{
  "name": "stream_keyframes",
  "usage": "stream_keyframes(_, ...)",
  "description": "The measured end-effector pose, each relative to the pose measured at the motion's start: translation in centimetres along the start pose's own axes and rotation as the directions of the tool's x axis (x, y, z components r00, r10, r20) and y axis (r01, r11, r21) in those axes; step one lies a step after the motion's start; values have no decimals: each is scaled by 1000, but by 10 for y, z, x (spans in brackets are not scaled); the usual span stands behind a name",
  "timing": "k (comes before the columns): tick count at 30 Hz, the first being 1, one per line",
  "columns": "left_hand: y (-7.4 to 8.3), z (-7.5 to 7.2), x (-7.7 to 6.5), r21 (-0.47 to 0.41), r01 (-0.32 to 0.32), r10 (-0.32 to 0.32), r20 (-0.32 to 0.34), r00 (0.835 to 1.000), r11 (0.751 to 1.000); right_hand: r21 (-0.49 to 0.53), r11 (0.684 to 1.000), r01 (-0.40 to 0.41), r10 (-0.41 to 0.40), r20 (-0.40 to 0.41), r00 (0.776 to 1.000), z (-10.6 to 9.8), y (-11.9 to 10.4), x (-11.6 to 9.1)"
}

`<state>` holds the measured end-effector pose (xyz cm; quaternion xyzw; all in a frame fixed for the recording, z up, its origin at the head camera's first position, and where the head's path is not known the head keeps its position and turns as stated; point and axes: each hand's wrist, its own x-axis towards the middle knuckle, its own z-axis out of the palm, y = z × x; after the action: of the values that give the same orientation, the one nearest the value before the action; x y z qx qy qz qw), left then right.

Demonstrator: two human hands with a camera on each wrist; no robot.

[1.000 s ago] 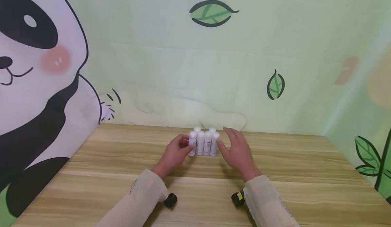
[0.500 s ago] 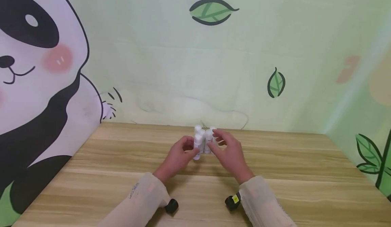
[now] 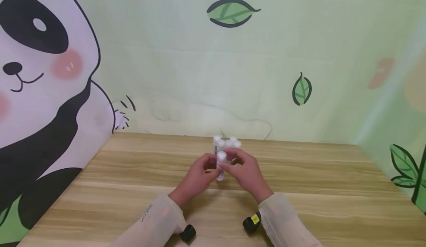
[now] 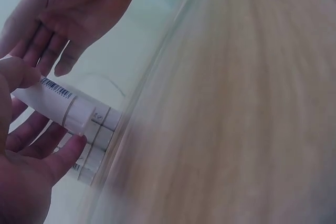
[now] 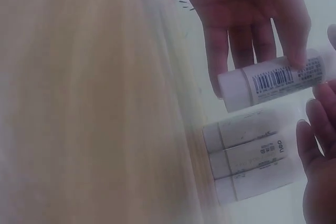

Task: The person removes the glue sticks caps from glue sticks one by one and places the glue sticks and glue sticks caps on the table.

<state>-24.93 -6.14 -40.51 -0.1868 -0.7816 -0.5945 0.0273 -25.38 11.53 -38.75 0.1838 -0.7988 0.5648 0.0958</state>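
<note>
Wood-grain table (image 3: 319, 176), white tube (image 5: 273, 81) between left hand (image 3: 199, 173) and right hand (image 3: 248, 170), both hands pinching it

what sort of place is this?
Probably a staged recording corner, though the rest of the room isn't visible: a cartoon panda-and-leaf backdrop behind a wood-grain table, and a small black device by each sleeve.

The left sleeve (image 3: 158, 217) was pale beige, with small dark lettering (image 3: 146, 213) too blurred to read with certainty; the right sleeve (image 3: 283, 217), similarly pale, showed lengthwise creases. A rounded black device (image 3: 188, 234) sat inside the left wrist; its black counterpart (image 3: 249, 225) opposite bore a yellow label (image 3: 255, 218). The left hand (image 3: 199, 172) and right hand (image 3: 247, 169) were bare.
</note>
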Motion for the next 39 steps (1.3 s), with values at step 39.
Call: stream_keyframes(39,-1,1,-2,50,-42,39,66,997,998,8,999,-49,49,-15,999,0,-3,-4)
